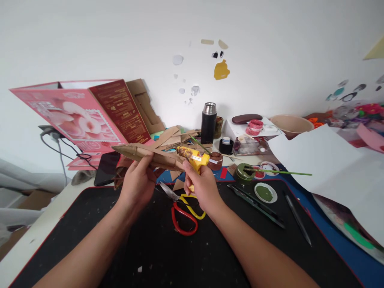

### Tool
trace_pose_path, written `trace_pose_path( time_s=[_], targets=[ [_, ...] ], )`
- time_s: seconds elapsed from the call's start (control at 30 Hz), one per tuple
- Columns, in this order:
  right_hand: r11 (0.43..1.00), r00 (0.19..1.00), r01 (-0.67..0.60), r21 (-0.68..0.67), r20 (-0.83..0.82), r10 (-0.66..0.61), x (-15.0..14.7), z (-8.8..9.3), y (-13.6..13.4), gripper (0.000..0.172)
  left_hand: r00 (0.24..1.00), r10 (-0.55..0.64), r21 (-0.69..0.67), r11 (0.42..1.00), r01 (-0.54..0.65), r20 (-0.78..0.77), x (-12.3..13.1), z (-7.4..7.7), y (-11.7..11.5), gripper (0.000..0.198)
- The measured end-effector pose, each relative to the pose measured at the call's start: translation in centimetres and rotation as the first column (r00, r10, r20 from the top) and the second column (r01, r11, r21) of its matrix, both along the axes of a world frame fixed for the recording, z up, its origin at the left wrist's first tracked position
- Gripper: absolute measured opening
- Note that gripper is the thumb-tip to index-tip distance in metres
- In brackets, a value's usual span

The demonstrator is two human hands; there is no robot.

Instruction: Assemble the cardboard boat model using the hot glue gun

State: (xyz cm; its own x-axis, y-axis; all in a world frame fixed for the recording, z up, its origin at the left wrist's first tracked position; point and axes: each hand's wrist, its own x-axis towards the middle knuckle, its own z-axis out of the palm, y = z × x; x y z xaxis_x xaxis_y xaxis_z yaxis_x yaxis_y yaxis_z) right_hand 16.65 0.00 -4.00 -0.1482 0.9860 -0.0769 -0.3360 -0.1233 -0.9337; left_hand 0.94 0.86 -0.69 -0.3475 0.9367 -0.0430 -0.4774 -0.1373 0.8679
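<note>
Raised over the back of the black mat is a long, pointed cardboard piece [162, 159], gripped by my left hand [138, 180] with the thumb on its near side. My right hand [202, 184] is wrapped round a yellow hot glue gun [196, 157], whose stained front end points left and lies close against the cardboard's right end. Whether the nozzle touches the cardboard I cannot tell. Below and between my hands, scissors [184, 216] with one red and one yellow handle lie on the mat, blades toward the upper left.
Behind stand a black thermos [209, 126], cardboard scraps [169, 138] and a pink box [81, 120]. To the right are a green paint jar [243, 173] with a brush across it, a lid of green paint [265, 193], a dark cutter-like tool [258, 206], a pen [297, 219] and white paper [330, 160].
</note>
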Motion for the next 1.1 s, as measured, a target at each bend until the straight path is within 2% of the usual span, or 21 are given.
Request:
trace_pose_path(
  time_s=[0.17, 0.3, 0.4, 0.43, 0.47, 0.5, 0.53, 0.57, 0.6, 0.63, 0.7, 0.8, 0.9, 0.97, 1.0, 1.1],
  targets=[
    [0.998, 1.0, 0.027, -0.055, -0.006, -0.028, 0.1, 0.3, 0.0, 0.058, 0.985, -0.158, 0.02, 0.987, 0.16, -0.073, -0.1, 0.2, -0.2, 0.037],
    [0.994, 0.999, 0.051, -0.096, -0.002, -0.052, 0.1, 0.4, 0.1, 0.06, 0.979, -0.191, 0.023, 0.981, 0.193, -0.074, -0.7, 0.1, 0.5, 0.054],
    [0.994, 0.998, 0.065, -0.087, -0.02, -0.067, 0.2, 0.3, 0.4, 0.062, 0.982, -0.114, 0.102, 0.986, 0.13, -0.149, -2.4, 0.5, 1.3, 0.061],
    [0.994, 0.997, 0.069, -0.083, -0.026, -0.072, 0.2, 0.2, 0.5, 0.063, 0.979, -0.028, 0.16, 0.985, 0.061, -0.202, -3.1, 0.9, 1.4, 0.059],
    [0.994, 0.997, 0.073, -0.079, -0.028, -0.075, 0.2, 0.2, 0.5, 0.064, 0.954, 0.108, 0.258, 0.966, -0.033, -0.28, -3.9, 1.4, 1.4, 0.054],
    [0.994, 0.997, 0.076, -0.079, -0.026, -0.078, 0.3, 0.2, 0.5, 0.064, 0.879, 0.238, 0.371, 0.925, -0.076, -0.413, -4.5, 2.0, 1.1, 0.055],
    [0.994, 0.997, 0.076, -0.081, -0.02, -0.078, 0.3, 0.2, 0.5, 0.063, 0.735, 0.396, 0.498, 0.862, -0.092, -0.55, -5.1, 2.7, 0.8, 0.068],
    [0.994, 0.997, 0.074, -0.085, -0.012, -0.075, 0.3, 0.2, 0.5, 0.062, 0.573, 0.498, 0.584, 0.811, -0.041, -0.651, -5.5, 3.5, 0.4, 0.086],
    [0.994, 0.998, 0.07, -0.088, -0.003, -0.071, 0.3, 0.1, 0.4, 0.061, 0.409, 0.552, 0.617, 0.786, 0.036, -0.727, -5.7, 4.1, -0.1, 0.095],
    [0.994, 0.998, 0.061, -0.089, 0.009, -0.061, 0.2, 0.1, 0.3, 0.06, 0.249, 0.513, 0.558, 0.814, 0.163, -0.821, -5.8, 4.6, -0.5, 0.095],
    [0.996, 0.999, 0.035, -0.077, 0.042, -0.032, 0.1, 0.0, 0.2, 0.058, 0.057, 0.447, 0.436, 0.826, 0.358, -0.893, -5.5, 5.0, -1.1, 0.085],
    [1.0, 0.995, -0.01, -0.024, 0.095, 0.013, 0.0, -0.3, 0.0, 0.057, -0.082, 0.298, 0.228, 0.855, 0.465, -0.951, -4.8, 4.0, -0.9, 0.082],
    [0.999, 0.993, -0.034, 0.023, 0.11, 0.031, -0.2, -0.8, -0.1, 0.057, -0.108, 0.233, 0.158, 0.872, 0.464, -0.967, -4.8, 2.2, -0.3, 0.085],
    [0.999, 0.993, -0.04, 0.036, 0.114, 0.036, -0.4, -1.2, -0.1, 0.057, -0.12, 0.221, 0.145, 0.88, 0.452, -0.968, -4.9, 1.6, -0.1, 0.084],
    [0.998, 0.992, -0.045, 0.038, 0.12, 0.04, -0.4, -1.3, 0.0, 0.058, -0.154, 0.221, 0.132, 0.885, 0.447, -0.963, -4.9, 1.5, -0.1, 0.082],
    [0.998, 0.99, -0.06, 0.031, 0.13, 0.056, -0.5, -1.6, 0.1, 0.06, -0.366, 0.238, 0.065, 0.902, 0.427, -0.899, -4.6, 2.0, -0.5, 0.068]
  ],
)
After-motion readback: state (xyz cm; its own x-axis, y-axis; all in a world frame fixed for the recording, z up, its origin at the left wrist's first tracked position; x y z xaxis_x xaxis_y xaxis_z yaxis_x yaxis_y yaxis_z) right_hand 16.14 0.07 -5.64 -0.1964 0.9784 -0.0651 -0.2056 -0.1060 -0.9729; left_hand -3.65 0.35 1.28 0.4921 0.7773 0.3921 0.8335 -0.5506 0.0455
